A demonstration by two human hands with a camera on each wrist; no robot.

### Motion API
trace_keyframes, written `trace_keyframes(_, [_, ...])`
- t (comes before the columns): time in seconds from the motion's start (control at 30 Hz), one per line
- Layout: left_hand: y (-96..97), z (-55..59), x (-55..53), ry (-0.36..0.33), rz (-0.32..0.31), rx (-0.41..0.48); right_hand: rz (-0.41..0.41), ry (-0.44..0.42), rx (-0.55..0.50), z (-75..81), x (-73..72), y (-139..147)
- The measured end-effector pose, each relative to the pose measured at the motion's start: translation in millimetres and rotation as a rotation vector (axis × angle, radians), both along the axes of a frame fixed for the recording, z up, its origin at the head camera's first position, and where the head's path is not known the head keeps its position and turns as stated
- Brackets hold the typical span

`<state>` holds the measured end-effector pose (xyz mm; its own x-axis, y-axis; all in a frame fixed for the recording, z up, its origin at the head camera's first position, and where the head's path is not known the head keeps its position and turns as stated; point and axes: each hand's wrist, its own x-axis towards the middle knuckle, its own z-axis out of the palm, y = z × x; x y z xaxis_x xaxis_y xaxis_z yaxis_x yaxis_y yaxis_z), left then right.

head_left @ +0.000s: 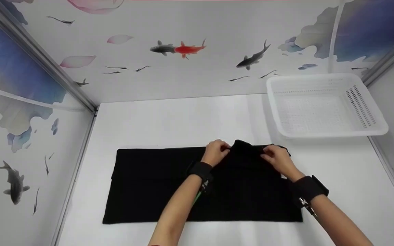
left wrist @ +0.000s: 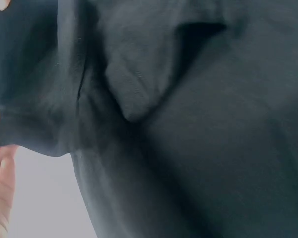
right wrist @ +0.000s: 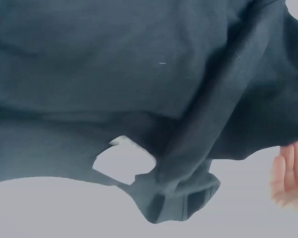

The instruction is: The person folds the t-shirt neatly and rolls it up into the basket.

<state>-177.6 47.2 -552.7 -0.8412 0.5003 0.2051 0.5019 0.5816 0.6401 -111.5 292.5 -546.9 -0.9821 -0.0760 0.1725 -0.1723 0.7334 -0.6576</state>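
A black garment lies folded in a wide rectangle on the white table. Near its far edge, right of the middle, my left hand pinches the fabric between thumb and fingers. My right hand pinches another part by the garment's far right corner. Between the two hands a flap of the black fabric stands up from the edge. Close up, the left wrist view has loose folds of the garment, with fingertips at the left border. White shows through a gap in the fabric in the right wrist view.
A white plastic basket with perforated sides stands at the back right of the table, beyond my right hand. Panels printed with fish and petals rise behind the table and along both sides. Each wrist wears a black band with a cable.
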Motion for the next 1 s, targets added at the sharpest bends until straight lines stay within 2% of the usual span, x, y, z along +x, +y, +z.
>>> trace_keyframes(0.2, [-18.5,4.1,19.9,0.03,-0.15,-0.035,0.098,-0.006,-0.043,-1.7,34.8,2.6])
trace_keyframes(0.3, [-26.7,4.3,31.5,0.034,-0.202,-0.056,0.152,0.008,-0.053,-5.8,51.8,1.5])
trace_keyframes(0.43, [-37.1,2.9,48.3,0.037,-0.255,-0.1,0.222,-0.012,-0.04,-9.7,72.3,-0.9])
trace_keyframes(0.63, [-46.9,-2.9,72.9,0.045,-0.324,-0.205,0.263,-0.041,-0.033,-16.5,96.4,-1.8])
trace_keyframes(0.77, [-50.2,-11.4,86.2,0.111,-0.358,-0.276,0.284,-0.031,-0.033,-26.0,106.9,-1.4])
trace_keyframes(0.9, [-52.3,-20.8,99.8,0.251,-0.379,-0.384,0.298,-0.027,-0.011,-36.5,117.5,-0.1])
trace_keyframes(1.0, [-54.7,-27.3,109.5,0.331,-0.389,-0.471,0.315,-0.037,0.031,-42.6,124.9,1.2])
